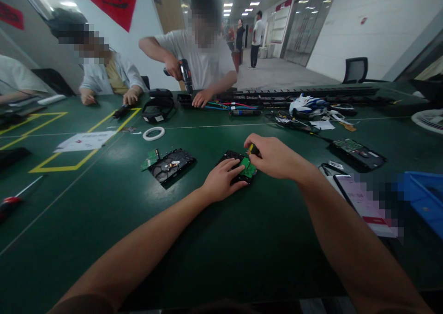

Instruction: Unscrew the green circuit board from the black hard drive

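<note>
A hard drive (228, 155) with a green circuit board (248, 168) lies on the table in front of me. My left hand (223, 178) rests on it with fingers spread over the drive and the thumb at its near side. In my right hand (273, 155) is a screwdriver (254, 149) with a black and yellow handle, held above the board; its tip is hard to make out. To the left lies a second hard drive (173, 166), with a loose green board (150, 159) against its far left corner. A third hard drive (358, 153) is at the right.
A phone-like device (367, 203) and blue bin (425, 196) are on the right. A white tape roll (154, 133), gloves (308, 104) and cables lie farther back. A red-handled screwdriver (10, 202) is at far left. Across the table, a person holds a power drill (186, 74).
</note>
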`<state>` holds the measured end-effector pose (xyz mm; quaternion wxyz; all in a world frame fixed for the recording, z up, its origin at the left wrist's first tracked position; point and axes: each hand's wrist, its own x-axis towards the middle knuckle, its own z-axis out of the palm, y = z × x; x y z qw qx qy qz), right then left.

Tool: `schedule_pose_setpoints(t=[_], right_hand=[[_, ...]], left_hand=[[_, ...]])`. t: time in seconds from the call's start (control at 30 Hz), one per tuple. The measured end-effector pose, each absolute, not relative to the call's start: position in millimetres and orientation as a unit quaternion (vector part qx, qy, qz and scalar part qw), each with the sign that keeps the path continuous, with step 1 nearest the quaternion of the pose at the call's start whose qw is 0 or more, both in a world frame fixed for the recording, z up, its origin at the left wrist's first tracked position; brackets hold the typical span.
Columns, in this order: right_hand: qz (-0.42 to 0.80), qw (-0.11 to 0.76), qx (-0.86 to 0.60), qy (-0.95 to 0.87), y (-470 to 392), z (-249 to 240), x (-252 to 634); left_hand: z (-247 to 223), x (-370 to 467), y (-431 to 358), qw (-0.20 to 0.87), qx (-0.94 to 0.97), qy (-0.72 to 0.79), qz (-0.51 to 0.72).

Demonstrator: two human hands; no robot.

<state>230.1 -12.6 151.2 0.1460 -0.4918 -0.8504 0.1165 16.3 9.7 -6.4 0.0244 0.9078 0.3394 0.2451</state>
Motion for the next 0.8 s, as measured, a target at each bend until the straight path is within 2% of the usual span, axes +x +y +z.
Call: schedule_pose_setpoints(t=[0.33,0.7,0.8], right_hand=[[0.071,0.098,-0.506,-0.854,-9,157,219],[0.059,0.081,-0.515,-0.851,4,158,228],[0.067,0.104,-0.503,-0.855,3,153,230]], left_hand=[[-7,17,11,0.028,0.908,0.34,0.244],[-5,16,11,0.022,0.908,0.341,0.242],[-6,16,11,0.02,0.908,0.34,0.244]])
